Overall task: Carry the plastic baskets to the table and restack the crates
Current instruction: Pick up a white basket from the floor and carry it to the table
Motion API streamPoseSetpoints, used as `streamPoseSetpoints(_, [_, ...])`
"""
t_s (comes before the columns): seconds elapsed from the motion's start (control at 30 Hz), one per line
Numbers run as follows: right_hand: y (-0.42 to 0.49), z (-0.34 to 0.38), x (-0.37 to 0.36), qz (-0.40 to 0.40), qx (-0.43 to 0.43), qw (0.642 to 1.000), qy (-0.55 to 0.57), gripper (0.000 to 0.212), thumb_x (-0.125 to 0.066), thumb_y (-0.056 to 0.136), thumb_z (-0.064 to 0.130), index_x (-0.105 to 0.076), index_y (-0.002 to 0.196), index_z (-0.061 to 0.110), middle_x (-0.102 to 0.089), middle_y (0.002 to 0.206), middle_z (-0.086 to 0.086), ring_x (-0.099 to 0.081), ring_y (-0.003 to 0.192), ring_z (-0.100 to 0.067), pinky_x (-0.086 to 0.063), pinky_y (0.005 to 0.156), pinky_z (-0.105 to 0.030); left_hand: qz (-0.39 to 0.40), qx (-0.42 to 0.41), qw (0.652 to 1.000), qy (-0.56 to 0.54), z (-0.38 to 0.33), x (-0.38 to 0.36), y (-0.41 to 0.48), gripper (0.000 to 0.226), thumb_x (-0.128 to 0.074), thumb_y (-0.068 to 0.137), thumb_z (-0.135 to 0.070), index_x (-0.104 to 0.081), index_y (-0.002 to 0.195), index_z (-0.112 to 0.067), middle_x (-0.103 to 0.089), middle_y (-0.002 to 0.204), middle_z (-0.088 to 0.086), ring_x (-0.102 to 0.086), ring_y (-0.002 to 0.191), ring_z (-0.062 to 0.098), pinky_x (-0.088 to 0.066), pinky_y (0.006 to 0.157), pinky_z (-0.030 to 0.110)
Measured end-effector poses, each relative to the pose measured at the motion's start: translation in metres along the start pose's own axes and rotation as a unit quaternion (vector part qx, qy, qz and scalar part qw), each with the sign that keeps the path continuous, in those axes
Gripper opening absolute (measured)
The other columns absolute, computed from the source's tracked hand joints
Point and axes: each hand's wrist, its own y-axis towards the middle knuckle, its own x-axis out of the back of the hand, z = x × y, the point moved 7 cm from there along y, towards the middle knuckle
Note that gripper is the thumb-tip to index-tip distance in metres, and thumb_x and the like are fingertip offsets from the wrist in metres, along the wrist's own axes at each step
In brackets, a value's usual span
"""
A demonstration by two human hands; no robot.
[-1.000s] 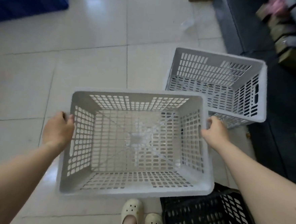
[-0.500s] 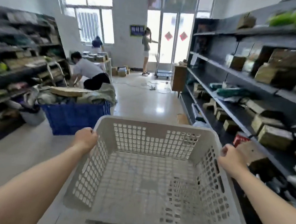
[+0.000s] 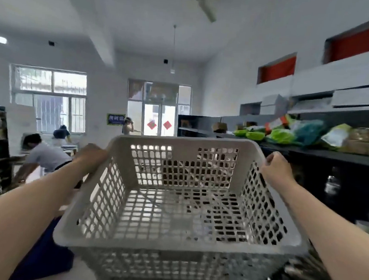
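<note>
A grey perforated plastic basket (image 3: 178, 246) fills the lower middle of the head view, held up in the air in front of me with nothing inside. My left hand (image 3: 91, 158) grips its left rim. My right hand (image 3: 274, 165) grips its right rim near the far corner. Both forearms reach in from the bottom corners. No table and no other crate shows in this frame.
Dark shelving (image 3: 331, 154) with green bags and boxes runs along the right. A blue crate (image 3: 42, 259) sits low at my left. A person (image 3: 45, 156) bends over at the left; two more are farther back by the window and the glass door (image 3: 158, 120).
The basket has been lifted from just above the floor to chest height. My view has swung up from the tiles and the other baskets to the room and ceiling.
</note>
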Motion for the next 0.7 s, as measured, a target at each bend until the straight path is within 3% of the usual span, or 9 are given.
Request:
streamPoseSetpoints(0.07, [-0.007,0.013,0.035,-0.03,-0.012,0.999,-0.014,0.01,-0.051,0.093,0.012,-0.049,0.089,0.003,-0.052,0.083,-0.013,-0.048,0.075,-0.029,-0.035,0.063,-0.035,0.012,-0.024,0.999,-0.03,-0.019,0.013,0.016,0.057,-0.034,0.091,-0.047,-0.066,0.086,0.0,-0.065,0.09,0.021,-0.055,0.076,0.026,-0.043,0.066,0.028])
streamPoseSetpoints(0.2, [-0.041,0.017,0.095,-0.072,-0.058,0.995,-0.046,0.014,-0.057,0.089,0.017,-0.052,0.09,0.004,-0.055,0.085,-0.012,-0.05,0.072,-0.026,-0.035,0.059,-0.034,0.054,-0.051,0.994,-0.082,-0.052,0.013,0.015,0.057,-0.04,0.085,-0.046,-0.068,0.092,0.004,-0.067,0.105,0.025,-0.062,0.088,0.035,-0.047,0.077,0.036])
streamPoseSetpoints(0.3, [-0.09,0.005,0.144,-0.11,-0.101,0.986,-0.07,0.014,-0.058,0.088,0.015,-0.054,0.094,0.003,-0.058,0.088,-0.012,-0.052,0.078,-0.027,-0.037,0.063,-0.033,0.078,-0.108,0.986,-0.098,-0.085,0.004,-0.007,0.06,-0.043,0.079,-0.053,-0.067,0.075,0.001,-0.07,0.091,0.025,-0.063,0.077,0.031,-0.048,0.069,0.036])
streamPoseSetpoints(0.4, [-0.14,-0.013,0.204,-0.146,-0.157,0.973,-0.082,0.016,-0.058,0.087,0.012,-0.055,0.1,0.002,-0.057,0.096,-0.014,-0.052,0.084,-0.028,-0.038,0.068,-0.033,0.115,-0.16,0.97,-0.139,-0.121,-0.009,-0.048,0.064,-0.049,0.075,-0.055,-0.069,0.08,0.005,-0.068,0.088,0.025,-0.065,0.082,0.034,-0.048,0.071,0.036])
streamPoseSetpoints(0.47, [-0.172,-0.022,0.244,-0.172,-0.179,0.964,-0.093,0.015,-0.057,0.087,0.011,-0.055,0.1,0.003,-0.056,0.099,-0.014,-0.051,0.087,-0.028,-0.04,0.073,-0.033,0.138,-0.173,0.962,-0.157,-0.145,-0.017,-0.08,0.052,-0.051,0.08,-0.045,-0.067,0.08,0.005,-0.068,0.092,0.027,-0.064,0.078,0.033,-0.048,0.071,0.036])
streamPoseSetpoints(0.53, [-0.211,-0.031,0.287,-0.205,-0.198,0.952,-0.11,0.005,-0.058,0.087,0.01,-0.054,0.087,0.006,-0.055,0.089,-0.013,-0.051,0.082,-0.027,-0.044,0.074,-0.038,0.168,-0.192,0.951,-0.173,-0.174,-0.025,-0.119,0.035,-0.055,0.088,-0.027,-0.068,0.088,0.005,-0.068,0.099,0.026,-0.064,0.083,0.036,-0.05,0.075,0.039])
streamPoseSetpoints(0.6, [-0.254,-0.039,0.331,-0.232,-0.216,0.938,-0.137,0.02,-0.058,0.087,0.009,-0.048,0.07,0.011,-0.047,0.073,-0.012,-0.048,0.071,-0.026,-0.043,0.066,-0.037,0.198,-0.21,0.941,-0.179,-0.203,-0.036,-0.159,0.032,-0.053,0.089,-0.023,-0.068,0.095,0.005,-0.067,0.101,0.025,-0.064,0.094,0.039,-0.051,0.082,0.042])
streamPoseSetpoints(0.7, [-0.318,-0.046,0.396,-0.274,-0.238,0.913,-0.187,0.031,-0.057,0.085,0.005,-0.041,0.06,0.014,-0.039,0.067,-0.01,-0.044,0.065,-0.024,-0.04,0.06,-0.035,0.246,-0.257,0.919,-0.169,-0.245,-0.054,-0.217,0.034,-0.05,0.088,-0.028,-0.066,0.089,0.001,-0.067,0.094,0.022,-0.063,0.081,0.035,-0.047,0.066,0.035])
